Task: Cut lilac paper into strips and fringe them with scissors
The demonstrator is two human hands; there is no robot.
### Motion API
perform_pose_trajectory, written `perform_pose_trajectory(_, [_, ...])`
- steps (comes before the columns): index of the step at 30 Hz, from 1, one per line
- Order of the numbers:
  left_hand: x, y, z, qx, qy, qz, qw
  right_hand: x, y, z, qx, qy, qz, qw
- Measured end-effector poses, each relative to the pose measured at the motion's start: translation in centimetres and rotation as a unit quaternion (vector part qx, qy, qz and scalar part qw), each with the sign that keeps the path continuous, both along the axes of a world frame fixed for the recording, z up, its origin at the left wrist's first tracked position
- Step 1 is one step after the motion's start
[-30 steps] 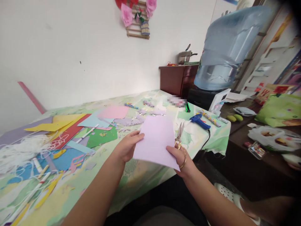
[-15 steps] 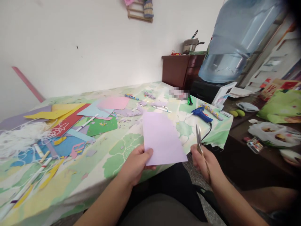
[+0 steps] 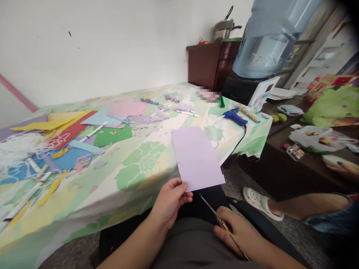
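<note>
My left hand (image 3: 169,203) pinches the lower left corner of a pale lilac paper sheet (image 3: 196,158) and holds it upright over my lap, just off the table's near edge. A small notch shows in the sheet's left edge. My right hand (image 3: 238,235) rests low by my right thigh, closed on a pair of gold-handled scissors (image 3: 217,218) whose blades point up and left toward the sheet's bottom edge without touching it.
The table (image 3: 134,175) has a green floral cloth strewn with coloured paper sheets (image 3: 84,129), white string (image 3: 17,147), pens (image 3: 186,113) and a blue glue gun (image 3: 235,116). A water bottle (image 3: 269,41) and dark cabinet (image 3: 210,61) stand behind. Another person's leg and white clog (image 3: 260,201) lie at right.
Both hands have dropped toward my lap. The right hand let go of the sheet and swung the scissors down and under it; the left hand slid to the sheet's lower corner.
</note>
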State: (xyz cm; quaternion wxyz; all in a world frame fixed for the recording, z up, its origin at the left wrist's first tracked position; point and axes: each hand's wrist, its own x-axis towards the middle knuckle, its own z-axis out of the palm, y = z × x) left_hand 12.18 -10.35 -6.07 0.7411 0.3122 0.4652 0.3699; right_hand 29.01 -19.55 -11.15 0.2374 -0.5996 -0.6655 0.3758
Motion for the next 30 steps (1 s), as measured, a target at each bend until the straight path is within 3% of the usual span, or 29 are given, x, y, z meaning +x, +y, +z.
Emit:
perform_pose_trajectory(4, [0.3, -0.2, -0.4, -0.002, 0.013, 0.0, 1.0, -1.2, -0.4, 0.5, -0.063, 0.052, -0.012, 0.997])
perform_pose_trajectory(12, [0.8, -0.5, -0.1, 0.056, 0.022, -0.008, 0.998, -3.6, 1.4, 2.9, -0.048, 0.122, -0.079, 0.988])
perform_pose_trajectory(17, [0.7, -0.5, 0.0, 0.052, 0.014, -0.009, 0.998, -4.4, 2.3, 3.8, -0.071, 0.14, -0.069, 0.985])
perform_pose_trajectory(30, [0.4, -0.1, -0.1, 0.004, 0.011, 0.011, 1.0, -4.9, 2.6, 4.2, -0.083, 0.144, -0.069, 0.984])
